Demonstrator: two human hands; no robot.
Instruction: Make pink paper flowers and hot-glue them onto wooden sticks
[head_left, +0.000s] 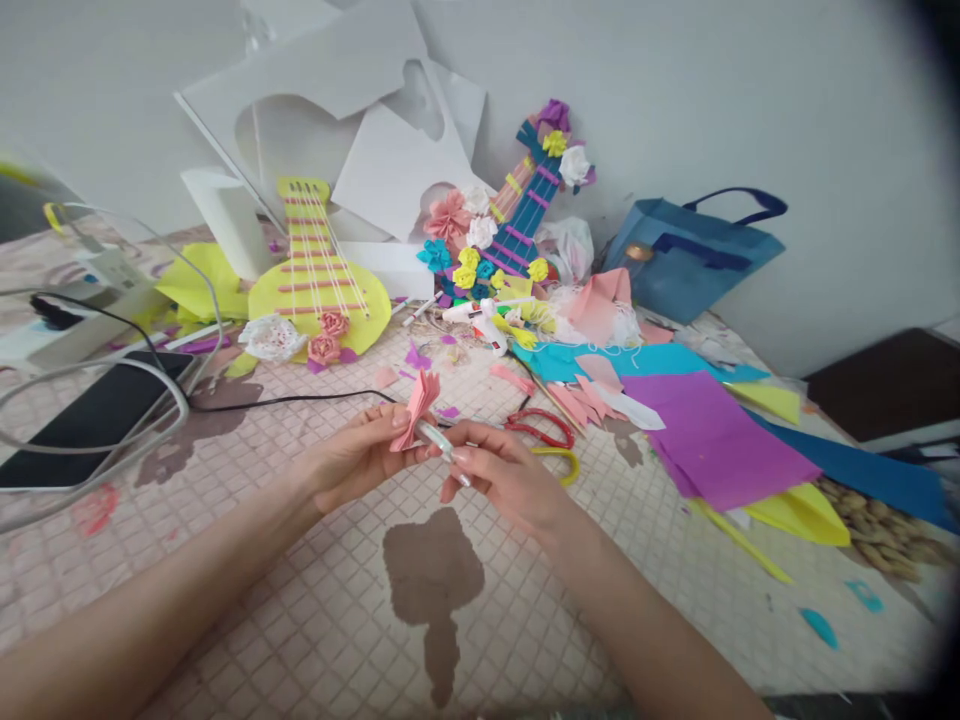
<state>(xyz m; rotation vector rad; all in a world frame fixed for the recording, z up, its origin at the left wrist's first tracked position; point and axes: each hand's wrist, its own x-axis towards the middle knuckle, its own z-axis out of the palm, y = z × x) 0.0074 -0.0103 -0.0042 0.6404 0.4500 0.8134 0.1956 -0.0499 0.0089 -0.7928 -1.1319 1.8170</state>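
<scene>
Two hands meet above the desk (315, 620): left hand (352, 462) fingers pinch a folded pink paper flower (415, 410), right hand (510, 480) fingers grip a small clear tube (436, 440), best kept steady at the base.

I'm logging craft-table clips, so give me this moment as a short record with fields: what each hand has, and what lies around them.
left hand: pinches a folded pink paper piece, fanned upward
right hand: fingers meet the base of the pink paper piece; a thin pale strip shows there, too small to identify
surface: tiled pink cloth
near the hands: red-handled scissors, purple paper sheet
further back: yellow paper guitar, blue paper guitar with paper flowers, glue gun
left edge: black phone with cables
right back: blue bag
</scene>
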